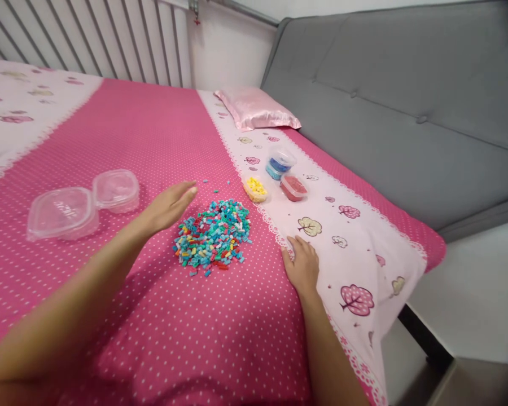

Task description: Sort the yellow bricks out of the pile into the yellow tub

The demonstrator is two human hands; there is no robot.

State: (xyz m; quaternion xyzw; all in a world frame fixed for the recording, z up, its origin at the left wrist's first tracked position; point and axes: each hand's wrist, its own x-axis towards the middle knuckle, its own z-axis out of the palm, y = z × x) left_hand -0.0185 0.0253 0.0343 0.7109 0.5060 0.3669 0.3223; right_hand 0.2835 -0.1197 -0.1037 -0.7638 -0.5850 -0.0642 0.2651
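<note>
A heap of small coloured bricks (214,234), mostly teal and blue with some red, yellow and white, lies on the pink dotted bedspread (237,321). My left hand (169,208) is just left of the heap, fingers stretched out, holding nothing. On the right, my right hand (302,265) rests on the cover with its fingers apart and nothing in it. Beyond the heap stand a small tub of yellow pieces (256,189), a tub of red pieces (293,188) and a tub of blue pieces (280,163).
Two clear plastic containers, a larger one (63,211) and a smaller one (116,190), sit at the left. A pink satin pillow (258,108) lies at the back. The grey padded headboard (389,101) bounds the right side, and a radiator (88,39) the far side.
</note>
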